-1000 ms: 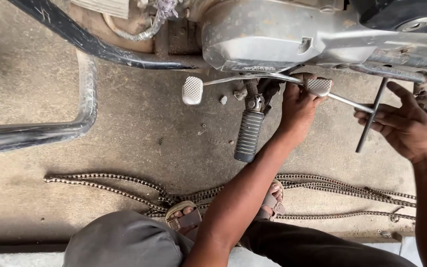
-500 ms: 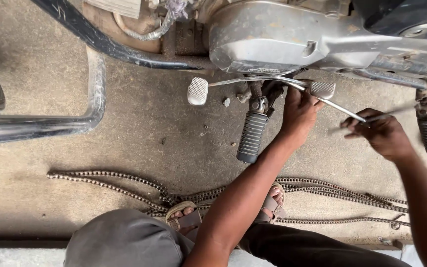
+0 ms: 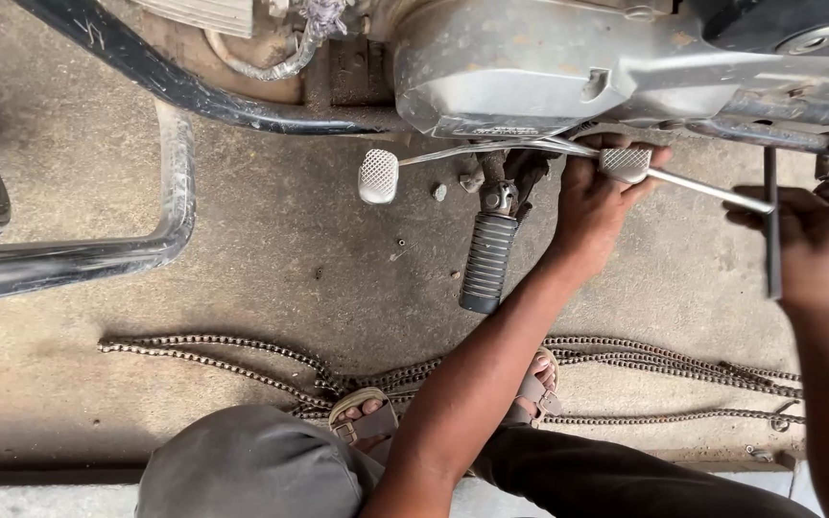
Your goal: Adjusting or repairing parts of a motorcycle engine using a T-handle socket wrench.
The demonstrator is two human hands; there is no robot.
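Here the left hand (image 3: 595, 206) is gripping the ribbed grey metal pedal pad (image 3: 625, 163) while the right hand (image 3: 816, 235), fingers closed, is holding the dark T-shaped steel wrench (image 3: 770, 225), which should be staying square and steady.

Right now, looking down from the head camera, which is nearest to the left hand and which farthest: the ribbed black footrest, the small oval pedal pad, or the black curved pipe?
1. Footrest, just left of the left hand.
2. Pedal pad, further left.
3. Curved pipe, far left.
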